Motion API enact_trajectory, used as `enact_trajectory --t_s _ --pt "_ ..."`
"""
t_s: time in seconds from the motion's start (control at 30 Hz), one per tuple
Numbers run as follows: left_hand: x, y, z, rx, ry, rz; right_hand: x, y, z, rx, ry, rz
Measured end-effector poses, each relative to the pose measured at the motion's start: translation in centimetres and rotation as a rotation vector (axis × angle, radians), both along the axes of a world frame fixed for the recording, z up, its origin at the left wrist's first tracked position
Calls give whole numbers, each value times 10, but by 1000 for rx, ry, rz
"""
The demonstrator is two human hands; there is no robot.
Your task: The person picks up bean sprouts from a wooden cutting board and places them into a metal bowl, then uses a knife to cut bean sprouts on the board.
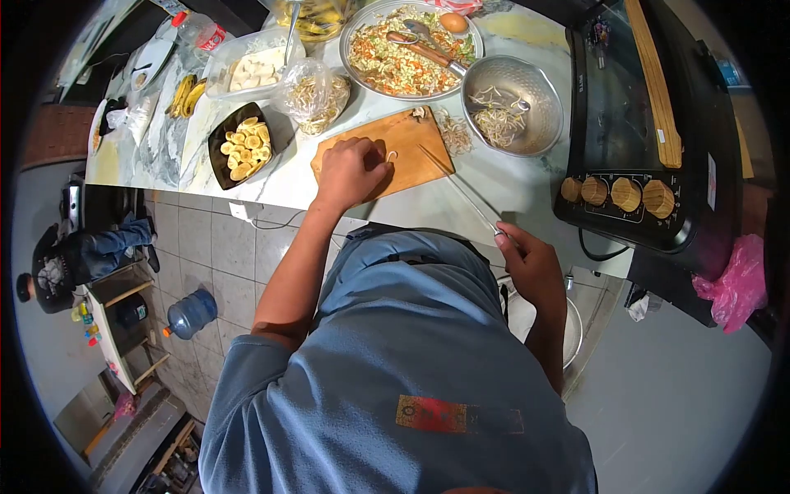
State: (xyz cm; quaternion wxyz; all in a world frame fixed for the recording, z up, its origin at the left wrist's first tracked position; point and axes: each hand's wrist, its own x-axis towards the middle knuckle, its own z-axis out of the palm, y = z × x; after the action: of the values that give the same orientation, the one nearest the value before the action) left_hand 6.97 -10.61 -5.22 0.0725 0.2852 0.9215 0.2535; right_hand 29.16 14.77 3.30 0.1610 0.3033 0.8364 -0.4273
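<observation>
My left hand rests on a wooden cutting board, fingers curled over a small pale piece of food at its fingertips. My right hand hangs at the counter's near edge and grips the handle of a long thin knife, whose blade reaches up onto the board's right corner. Beyond the board stands a metal bowl with bean sprouts in it.
A big plate of shredded vegetables with an egg and spoons sits at the back. A bag of sprouts, a black dish of banana slices and a plastic box lie left. A black oven stands right.
</observation>
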Motion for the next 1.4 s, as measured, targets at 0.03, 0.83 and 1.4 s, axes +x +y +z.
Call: enact_trajectory --t_s 0.03,0.83,1.4 --pt "2 1 -1 4 -2 3 -1 0 0 4 -2 3" --pt "-18 -12 -7 240 35 -60 -32 4 1 -40 77 97" --pt "-33 -12 -15 253 46 -54 -56 -10 13 29 41 191"
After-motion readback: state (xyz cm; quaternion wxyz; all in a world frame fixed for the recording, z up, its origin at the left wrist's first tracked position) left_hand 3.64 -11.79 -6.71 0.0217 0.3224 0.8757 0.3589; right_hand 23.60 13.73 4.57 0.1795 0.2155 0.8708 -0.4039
